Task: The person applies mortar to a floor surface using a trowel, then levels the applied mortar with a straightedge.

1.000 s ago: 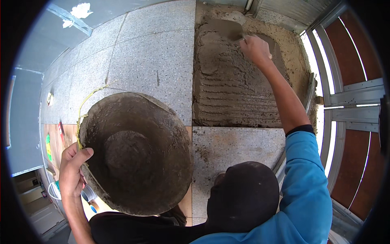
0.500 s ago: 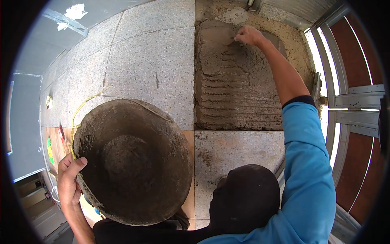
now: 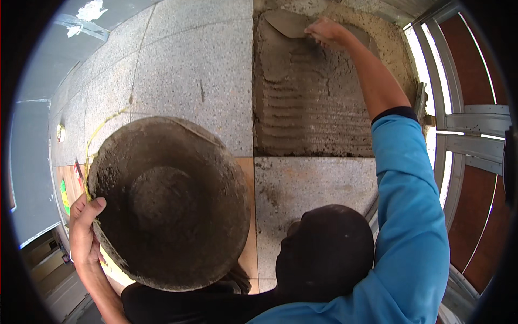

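My right hand (image 3: 327,33) grips a trowel (image 3: 285,24) at the far end of a mortar bed (image 3: 313,121), fingers curled about a handle they largely hide, while my left hand (image 3: 83,232) clasps the left rim of a mud-caked bucket (image 3: 226,216), thumb over the lip beside a yellow cord (image 3: 98,127). The mortar's left side meets pale speckled tiles (image 3: 189,59) in a straight line; its near edge runs along another speckled tile (image 3: 315,181), and sandy ground (image 3: 391,48) borders it at far right, before a metal frame (image 3: 475,144). The blade lies close to the left border, with open, ridged mortar between it and the near edge. Well apart from the trowel, the bucket is nearer my body, its right wall near my dark-clad knee (image 3: 329,248). The trowel points left and slightly away from me, its long axis slanting from my fingers toward the tiles. The bucket's mouth faces up at me.
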A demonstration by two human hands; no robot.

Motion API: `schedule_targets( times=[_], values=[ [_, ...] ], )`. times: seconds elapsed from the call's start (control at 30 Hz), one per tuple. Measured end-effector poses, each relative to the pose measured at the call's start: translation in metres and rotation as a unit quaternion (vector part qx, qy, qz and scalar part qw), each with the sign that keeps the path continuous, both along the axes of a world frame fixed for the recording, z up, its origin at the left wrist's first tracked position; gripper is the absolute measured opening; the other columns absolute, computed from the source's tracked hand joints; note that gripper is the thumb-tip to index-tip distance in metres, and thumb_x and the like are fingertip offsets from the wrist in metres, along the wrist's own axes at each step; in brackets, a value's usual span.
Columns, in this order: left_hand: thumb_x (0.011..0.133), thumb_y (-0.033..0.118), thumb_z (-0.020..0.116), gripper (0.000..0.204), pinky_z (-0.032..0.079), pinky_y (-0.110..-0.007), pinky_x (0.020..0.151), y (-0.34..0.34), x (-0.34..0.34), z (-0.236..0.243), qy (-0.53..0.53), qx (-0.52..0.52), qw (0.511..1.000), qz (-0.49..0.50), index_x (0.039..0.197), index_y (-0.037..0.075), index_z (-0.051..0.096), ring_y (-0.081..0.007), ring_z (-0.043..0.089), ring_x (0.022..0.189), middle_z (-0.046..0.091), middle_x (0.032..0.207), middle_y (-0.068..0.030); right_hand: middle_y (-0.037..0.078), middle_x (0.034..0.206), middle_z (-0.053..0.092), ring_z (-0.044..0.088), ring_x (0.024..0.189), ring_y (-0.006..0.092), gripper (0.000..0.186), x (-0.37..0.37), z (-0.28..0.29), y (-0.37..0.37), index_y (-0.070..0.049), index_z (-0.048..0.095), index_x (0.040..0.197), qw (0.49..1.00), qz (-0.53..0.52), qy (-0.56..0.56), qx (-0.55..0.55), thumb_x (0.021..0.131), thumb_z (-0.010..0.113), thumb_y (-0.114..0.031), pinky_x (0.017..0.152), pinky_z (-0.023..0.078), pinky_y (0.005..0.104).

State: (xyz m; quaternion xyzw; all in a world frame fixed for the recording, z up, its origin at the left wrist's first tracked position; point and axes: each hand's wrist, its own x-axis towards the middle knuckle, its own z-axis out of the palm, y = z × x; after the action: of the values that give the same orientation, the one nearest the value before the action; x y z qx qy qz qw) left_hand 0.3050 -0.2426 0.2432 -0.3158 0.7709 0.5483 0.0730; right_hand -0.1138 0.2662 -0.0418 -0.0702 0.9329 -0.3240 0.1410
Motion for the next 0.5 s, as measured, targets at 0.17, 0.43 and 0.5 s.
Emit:
schedule_targets(
  times=[0.17, 0.43, 0.5],
  values=[
    [0.092, 0.012, 0.065, 0.029, 0.056, -0.026, 0.078, -0.001, 0.000, 0.002, -0.016, 0.051, 0.998, -0.011, 0.117, -0.001, 0.064, -0.0119, 0.068, 0.082, 0.071, 0.100, -0.0060, 0.007, 0.068, 0.061, 0.057, 0.058, 0.0169, 0.043, 0.039, 0.006, 0.001, -0.001, 0.069, 0.089, 0.995, 0.062, -0.057, 0.047, 0.099, 0.059, -0.042, 0.056, 0.049, 0.0382],
    [0.092, 0.013, 0.066, 0.033, 0.057, -0.027, 0.079, 0.000, 0.001, 0.004, -0.026, 0.058, 0.997, -0.039, 0.121, -0.002, 0.062, -0.0126, 0.070, 0.084, 0.072, 0.102, -0.0077, 0.004, 0.059, 0.055, 0.048, 0.052, 0.0172, 0.036, 0.146, -0.001, 0.022, -0.002, 0.069, 0.080, 0.984, 0.139, -0.113, 0.010, 0.093, 0.065, -0.035, 0.049, 0.041, 0.0382],
    [0.092, 0.013, 0.066, 0.032, 0.057, -0.027, 0.080, 0.001, 0.000, 0.004, -0.047, 0.030, 0.998, -0.036, 0.121, -0.002, 0.062, -0.0134, 0.070, 0.085, 0.072, 0.104, -0.0086, 0.004, 0.058, 0.054, 0.047, 0.053, 0.0172, 0.038, 0.177, -0.006, 0.023, -0.001, 0.068, 0.076, 0.982, 0.175, -0.072, 0.020, 0.094, 0.064, -0.034, 0.050, 0.040, 0.0388]
  ],
)
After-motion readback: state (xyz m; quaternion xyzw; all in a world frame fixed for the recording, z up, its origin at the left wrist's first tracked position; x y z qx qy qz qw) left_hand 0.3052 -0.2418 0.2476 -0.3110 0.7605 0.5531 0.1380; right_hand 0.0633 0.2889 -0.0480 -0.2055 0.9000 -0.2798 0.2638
